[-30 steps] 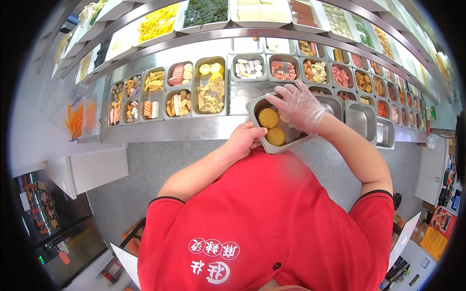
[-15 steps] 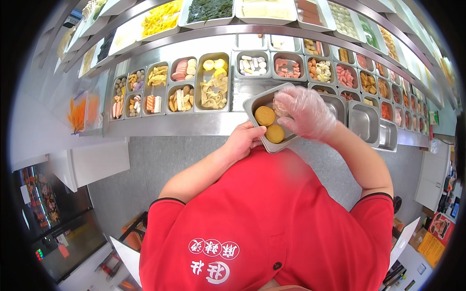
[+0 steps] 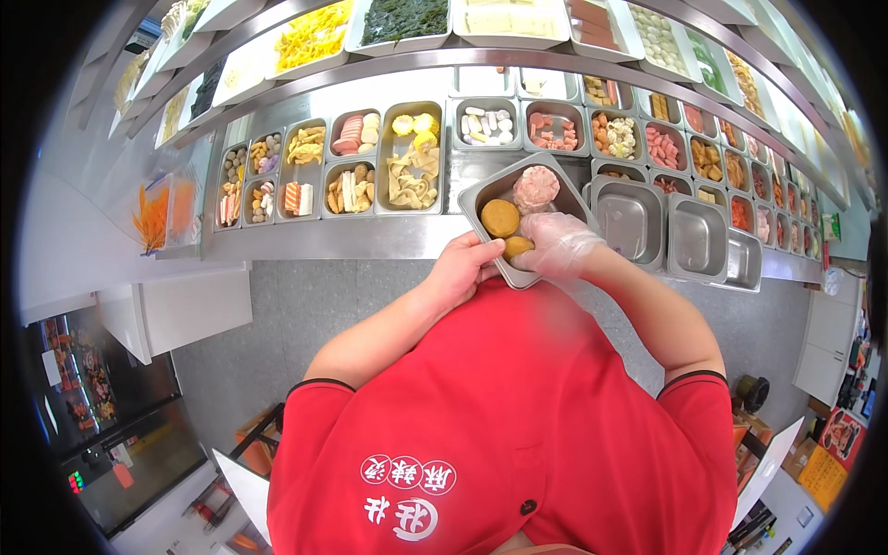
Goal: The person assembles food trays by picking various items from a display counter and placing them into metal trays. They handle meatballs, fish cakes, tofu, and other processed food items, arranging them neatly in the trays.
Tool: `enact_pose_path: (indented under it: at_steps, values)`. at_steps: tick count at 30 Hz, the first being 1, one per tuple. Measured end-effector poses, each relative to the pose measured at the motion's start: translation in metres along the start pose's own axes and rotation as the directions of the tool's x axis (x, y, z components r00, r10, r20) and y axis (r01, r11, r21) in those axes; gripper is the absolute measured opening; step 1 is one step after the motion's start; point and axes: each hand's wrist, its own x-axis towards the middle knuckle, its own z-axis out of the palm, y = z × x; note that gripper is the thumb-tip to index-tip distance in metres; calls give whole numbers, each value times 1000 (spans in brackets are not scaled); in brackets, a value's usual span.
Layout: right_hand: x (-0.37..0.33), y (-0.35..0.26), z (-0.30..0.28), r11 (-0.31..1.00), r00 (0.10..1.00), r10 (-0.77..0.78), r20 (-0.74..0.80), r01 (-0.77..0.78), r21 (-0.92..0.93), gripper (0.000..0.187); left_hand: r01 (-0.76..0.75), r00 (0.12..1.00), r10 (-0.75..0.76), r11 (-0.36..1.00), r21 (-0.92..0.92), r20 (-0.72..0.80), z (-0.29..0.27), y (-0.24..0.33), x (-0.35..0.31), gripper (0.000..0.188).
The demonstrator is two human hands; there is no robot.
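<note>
A deep metal pan (image 3: 566, 192) is tilted over the counter's near edge, in front of my red shirt. My bare left hand (image 3: 463, 265) is shut on its left rim, the thumb lying over the inside. Inside the pan are a stack of pink round slices (image 3: 536, 190) at the far end and a brown round patty (image 3: 499, 218) on the left. My right hand (image 3: 557, 242), in a clear plastic glove, reaches into the pan. Its fingers close around a second brown patty (image 3: 514, 248) and partly cover it.
Beside the held pan, two metal pans (image 3: 631, 222) (image 3: 698, 236) overhang the counter edge. Several food-filled pans stand left and behind, including one with corn and folded tofu skin (image 3: 412, 176). A metal shelf rail (image 3: 407, 65) with white trays runs across above them.
My right hand has moved off the pink slices, down toward me, onto the lower brown patty. The pink slices now show. My left hand still holds the pan.
</note>
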Motion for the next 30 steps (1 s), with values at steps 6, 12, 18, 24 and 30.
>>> enact_pose_path:
  at_steps: [6, 12, 18, 24, 30]
  values:
    - [0, 0, -9, 988, 947, -101, -304, 133, 84, 34, 20, 1000, -20, 1000, 13, 10, -4, 1, 1, 19]
    - [16, -13, 2, 980, 884, -172, -434, 109, -167, 26, 29, 999, -29, 999, 15, 23, -9, -2, 4, 17]
    - [-13, 29, 1, 984, 485, -37, -874, 171, 53, 34, -37, 998, 41, 995, -93, 46, -17, -5, 4, 27]
    - [7, 71, 36, 492, 771, 482, -416, 155, 857, 53, -142, 981, 159, 979, -144, 113, -18, -7, 9, 35]
    - [30, 77, 36, 365, 803, 512, -305, 118, 924, 46, -137, 978, 152, 985, -107, 145, -14, -8, 17, 41]
